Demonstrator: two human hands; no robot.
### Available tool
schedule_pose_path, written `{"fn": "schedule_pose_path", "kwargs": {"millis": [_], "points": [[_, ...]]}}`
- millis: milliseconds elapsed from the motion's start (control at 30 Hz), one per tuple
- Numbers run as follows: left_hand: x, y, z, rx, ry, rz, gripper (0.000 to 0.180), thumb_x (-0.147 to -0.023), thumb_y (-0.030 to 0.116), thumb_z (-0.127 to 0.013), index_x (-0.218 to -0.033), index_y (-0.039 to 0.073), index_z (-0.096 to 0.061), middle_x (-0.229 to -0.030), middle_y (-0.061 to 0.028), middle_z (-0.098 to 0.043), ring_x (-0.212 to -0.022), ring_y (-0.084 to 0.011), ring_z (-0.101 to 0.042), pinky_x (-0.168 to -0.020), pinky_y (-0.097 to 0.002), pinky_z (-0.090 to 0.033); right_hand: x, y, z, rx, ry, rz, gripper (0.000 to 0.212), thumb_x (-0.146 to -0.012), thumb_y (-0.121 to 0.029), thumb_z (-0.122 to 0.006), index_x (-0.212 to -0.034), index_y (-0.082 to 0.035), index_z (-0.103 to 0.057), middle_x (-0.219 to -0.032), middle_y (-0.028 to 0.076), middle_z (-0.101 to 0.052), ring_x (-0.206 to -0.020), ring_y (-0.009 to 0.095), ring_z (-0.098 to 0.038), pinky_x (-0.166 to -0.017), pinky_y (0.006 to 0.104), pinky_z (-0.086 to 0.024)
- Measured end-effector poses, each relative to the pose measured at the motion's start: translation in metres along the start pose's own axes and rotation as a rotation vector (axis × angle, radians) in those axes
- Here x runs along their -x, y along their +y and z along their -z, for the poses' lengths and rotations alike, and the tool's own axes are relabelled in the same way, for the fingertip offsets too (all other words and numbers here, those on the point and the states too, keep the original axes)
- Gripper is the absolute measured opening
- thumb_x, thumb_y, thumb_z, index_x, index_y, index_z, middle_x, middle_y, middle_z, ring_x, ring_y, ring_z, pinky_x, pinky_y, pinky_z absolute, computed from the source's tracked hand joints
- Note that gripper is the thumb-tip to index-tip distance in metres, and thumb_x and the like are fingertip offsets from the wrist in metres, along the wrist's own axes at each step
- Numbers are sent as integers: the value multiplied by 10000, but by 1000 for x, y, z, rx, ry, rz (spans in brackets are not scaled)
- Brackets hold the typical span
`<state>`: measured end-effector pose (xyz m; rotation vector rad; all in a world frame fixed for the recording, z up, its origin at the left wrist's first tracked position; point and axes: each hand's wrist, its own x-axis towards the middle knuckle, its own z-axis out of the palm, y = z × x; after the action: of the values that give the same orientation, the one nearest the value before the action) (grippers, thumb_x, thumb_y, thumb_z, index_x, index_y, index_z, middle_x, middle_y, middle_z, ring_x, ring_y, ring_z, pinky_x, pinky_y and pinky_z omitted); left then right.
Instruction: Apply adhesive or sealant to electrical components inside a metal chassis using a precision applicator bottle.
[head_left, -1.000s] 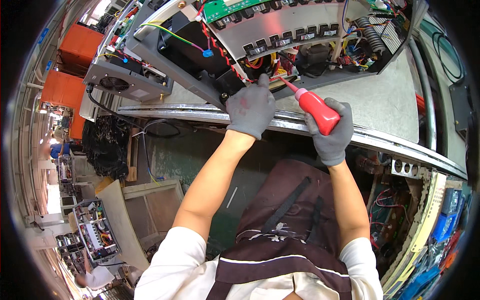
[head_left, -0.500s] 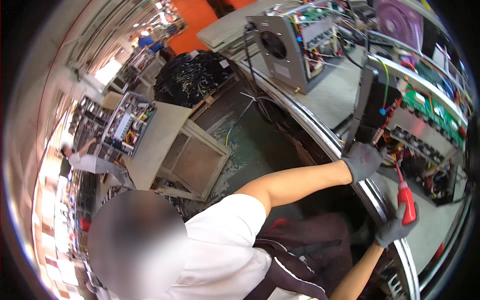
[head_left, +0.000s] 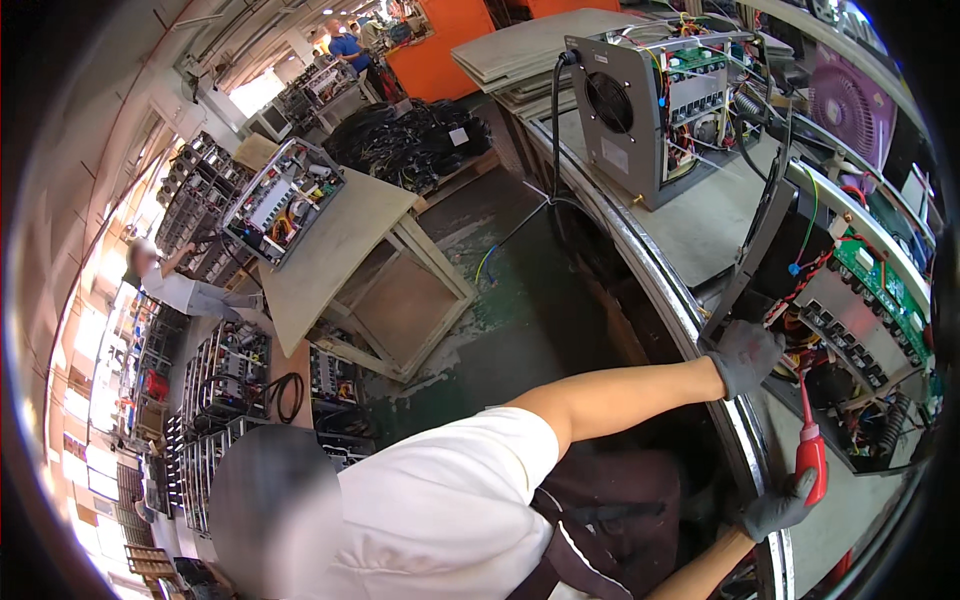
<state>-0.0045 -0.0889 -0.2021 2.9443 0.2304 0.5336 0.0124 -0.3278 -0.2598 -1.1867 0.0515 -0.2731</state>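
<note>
Left hand [head_left: 745, 357] rests, fingers curled, on the open electronics unit [head_left: 850, 330] — right hand [head_left: 778, 507] grips a red-handled screwdriver [head_left: 809, 445] just below it.

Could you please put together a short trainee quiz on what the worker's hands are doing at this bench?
1. True or false: both hands wear grey gloves.
2. Which hand holds the red-handled screwdriver? A) left B) right C) neither
3. Fill in: the left hand rests on the edge of the open ____ unit.

Key:
1. True; the right hand is gloved too.
2. B
3. electronics
</note>
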Motion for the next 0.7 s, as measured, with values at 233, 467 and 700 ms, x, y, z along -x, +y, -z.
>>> {"fn": "schedule_pose_path", "kwargs": {"millis": [233, 467, 700], "points": [[-1, -20, -17, -111, 68, -278, 276, -841, 155, -516, -1057, 4, -597, -734, -124, -667, -665, -300, -660, -544, -438, -493, -3, 3, -1, -31, -30, -13, 461, -868, -298, -687, -1174, 29, -581, -1070, 73, -589, -968, 165, -504, -850, 308, -375], [-8, -32, -43, -93, 200, -486, 139, -722, 179, -619, -657, 71, -676, -637, -96, -642, -628, -301, -646, -504, -434, -489, -36, 30, 31, -194, -197, -153, 318, -944, -259, -580, -1074, 30, -604, -945, 68, -581, -873, 168, -531, -763, 364, -471], [-5, -19, -54, -318, 14, -461, 290, -766, 203, -597, -1011, 60, -656, -837, -163, -701, -771, -305, -689, -626, -482, -523, 15, -31, -35, -96, -298, 328, 196, -971, -55, -490, -1044, 54, -636, -995, 146, -675, -875, 234, -625, -769, 325, -490]]}}
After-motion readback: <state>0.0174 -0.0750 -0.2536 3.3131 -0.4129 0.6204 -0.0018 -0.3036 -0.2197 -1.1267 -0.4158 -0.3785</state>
